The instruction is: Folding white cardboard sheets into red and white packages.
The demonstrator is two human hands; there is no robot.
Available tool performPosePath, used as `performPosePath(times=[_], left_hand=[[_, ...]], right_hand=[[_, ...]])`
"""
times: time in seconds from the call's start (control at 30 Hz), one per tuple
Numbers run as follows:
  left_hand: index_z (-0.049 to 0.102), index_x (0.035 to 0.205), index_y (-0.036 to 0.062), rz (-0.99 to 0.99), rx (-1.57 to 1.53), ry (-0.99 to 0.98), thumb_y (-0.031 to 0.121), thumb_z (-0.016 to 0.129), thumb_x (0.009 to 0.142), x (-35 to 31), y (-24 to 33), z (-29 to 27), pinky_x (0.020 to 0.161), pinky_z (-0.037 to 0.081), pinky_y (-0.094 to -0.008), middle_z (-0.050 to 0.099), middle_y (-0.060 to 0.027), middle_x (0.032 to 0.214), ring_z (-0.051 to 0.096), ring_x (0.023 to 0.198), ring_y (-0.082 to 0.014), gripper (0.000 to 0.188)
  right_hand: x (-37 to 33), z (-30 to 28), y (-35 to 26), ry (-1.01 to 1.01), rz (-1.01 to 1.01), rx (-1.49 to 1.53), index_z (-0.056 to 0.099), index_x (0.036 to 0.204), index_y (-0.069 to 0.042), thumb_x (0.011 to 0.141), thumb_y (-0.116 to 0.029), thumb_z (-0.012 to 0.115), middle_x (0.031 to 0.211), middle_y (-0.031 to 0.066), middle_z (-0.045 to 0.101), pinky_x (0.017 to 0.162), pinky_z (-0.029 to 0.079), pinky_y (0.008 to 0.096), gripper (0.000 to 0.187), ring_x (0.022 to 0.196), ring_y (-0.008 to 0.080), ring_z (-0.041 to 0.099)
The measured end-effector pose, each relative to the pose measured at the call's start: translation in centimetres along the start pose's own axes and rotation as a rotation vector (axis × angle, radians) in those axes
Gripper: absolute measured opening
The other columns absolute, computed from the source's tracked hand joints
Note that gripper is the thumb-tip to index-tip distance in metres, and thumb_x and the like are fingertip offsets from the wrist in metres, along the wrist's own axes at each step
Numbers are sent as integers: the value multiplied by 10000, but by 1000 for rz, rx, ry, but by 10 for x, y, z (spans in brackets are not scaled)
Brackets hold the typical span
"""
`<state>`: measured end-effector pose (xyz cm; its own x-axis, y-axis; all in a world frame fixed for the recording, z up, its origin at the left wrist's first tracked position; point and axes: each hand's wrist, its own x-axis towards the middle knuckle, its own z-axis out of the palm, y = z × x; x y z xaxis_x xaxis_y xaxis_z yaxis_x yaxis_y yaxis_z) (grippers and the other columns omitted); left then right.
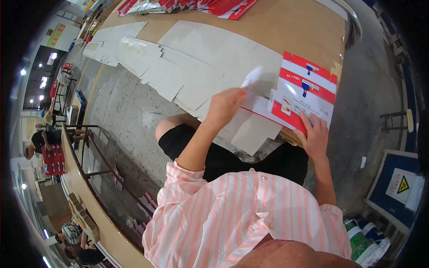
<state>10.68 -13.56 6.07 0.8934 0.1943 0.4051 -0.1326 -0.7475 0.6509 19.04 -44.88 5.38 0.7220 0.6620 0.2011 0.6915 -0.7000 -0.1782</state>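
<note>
A flat red-and-white printed cardboard box sheet [297,89] lies near the table's right side, with a red-and-white flap [263,109] reaching left from it. My right hand [315,134] holds the sheet's near edge, fingers bent over the print and thumb to the left. At the flap's left end is my left hand [225,107], its fingers closed together. A white piece [252,77], smeared by motion, stands up from those fingers; I cannot make out whether it is part of the sheet. Overlapping blank grey-white cardboard sheets [192,62] spread beneath and left of it.
Red-and-white printed sheets [192,5] are piled at the table's far edge. The brown tabletop [286,27] shows beyond the grey sheets. Another long table [89,192] stands at the left, with people beyond it. A stool [397,120] and a blue board [395,190] are at the right.
</note>
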Motion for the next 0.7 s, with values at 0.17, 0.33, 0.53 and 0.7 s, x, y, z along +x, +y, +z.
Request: performPosePath(times=[0.17, 0.33, 0.53, 0.7], left_hand=[[574, 1184, 152, 183, 312, -375, 333, 632, 840, 0, 23, 9, 712, 525, -380, 617, -127, 1008, 619, 900, -322, 393], [562, 1197, 126, 112, 482, -534, 384, 627, 838, 1, 22, 28, 787, 505, -406, 587, -136, 1082, 585, 998, -327, 446], [541, 1255, 121, 298, 485, -234, 386, 545, 881, -6, -7, 58, 959, 346, -531, 493, -156, 1289, 438, 1149, -357, 458], [509, 1305, 225, 246, 613, -298, 315, 516, 864, 13, 11, 64, 911, 378, -492, 474, -120, 1308, 460, 1103, -355, 450]], right_hand=[[-2, 13, 4, -60, 6, -33, 546, 1307, -188, 862, -519, 572, 1236, 178, 486, 885, 411, 487, 555, 1113, 310, 442], [-4, 16, -4, -75, 51, -79, 544, 1309, -184, 863, -507, 577, 1309, 188, 442, 953, 353, 528, 551, 1203, 340, 396], [-3, 35, -4, 23, -1, -46, 538, 1310, -152, 881, -474, 565, 1369, 174, 406, 1038, 259, 561, 538, 1290, 352, 333], [0, 27, -4, 55, -1, -59, 553, 1285, -137, 881, -434, 578, 1345, 174, 428, 1035, 269, 545, 502, 1271, 343, 352]])
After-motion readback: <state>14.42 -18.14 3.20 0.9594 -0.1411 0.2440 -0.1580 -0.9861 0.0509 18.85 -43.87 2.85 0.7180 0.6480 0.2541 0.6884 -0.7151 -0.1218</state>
